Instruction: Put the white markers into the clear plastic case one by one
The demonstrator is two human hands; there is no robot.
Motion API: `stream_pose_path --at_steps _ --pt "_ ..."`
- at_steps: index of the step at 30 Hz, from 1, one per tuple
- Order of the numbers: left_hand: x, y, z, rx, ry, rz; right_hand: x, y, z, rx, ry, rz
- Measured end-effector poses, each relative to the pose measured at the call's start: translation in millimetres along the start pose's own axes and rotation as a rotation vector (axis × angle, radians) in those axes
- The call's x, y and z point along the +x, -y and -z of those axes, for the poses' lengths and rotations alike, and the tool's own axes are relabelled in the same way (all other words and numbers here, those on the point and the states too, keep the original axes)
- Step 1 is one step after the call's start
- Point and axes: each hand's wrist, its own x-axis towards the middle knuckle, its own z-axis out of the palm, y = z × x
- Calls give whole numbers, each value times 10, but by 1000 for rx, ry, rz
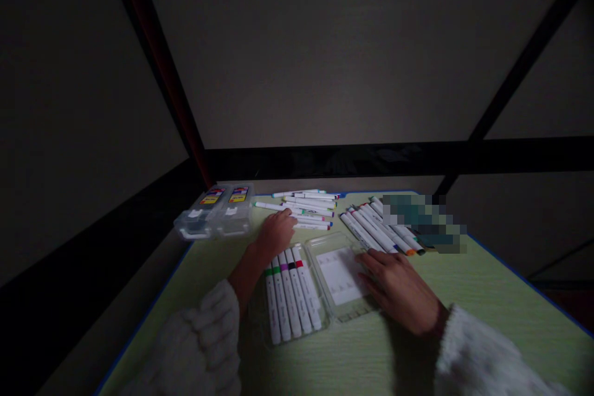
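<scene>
An open clear plastic marker case [320, 309] lies on the green table [487, 315]. Its left half holds several white markers [292, 294] with coloured bands. My left hand [275, 234] reaches over the far pile of loose markers [309, 207], its fingers curled down on the nearest ones; what it grips is hidden. My right hand [401, 291] lies flat with fingers stretched out on the right edge of the case's empty lid half [341, 275].
A second row of white markers [378, 229] lies at the right, beside a blurred-out patch. Two closed clear cases [218, 210] with coloured labels stand at the table's far left corner. Dark walls and bars surround the table.
</scene>
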Motion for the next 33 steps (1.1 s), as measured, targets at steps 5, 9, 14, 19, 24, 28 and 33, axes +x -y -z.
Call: stream_pose_path --at_steps 5,9,14,19,24,28,33 --pt "-45 -5 72 71 6 8 1 -7 -9 9 -2 14" --pt "-79 73 58 46 16 -5 0 23 10 35 -17 46" --pt "-126 135 25 -89 -23 56 -11 162 59 100 10 206" --pt "-170 175 5 -160 -62 65 -20 321 69 118 73 343" --pt "-213 275 -33 -252 -61 84 -31 403 30 90 114 369" --pt "-229 290 -3 -363 -82 134 -44 407 0 82 103 373" --pt "-190 225 71 -547 -150 190 -37 396 -19 87 92 381"
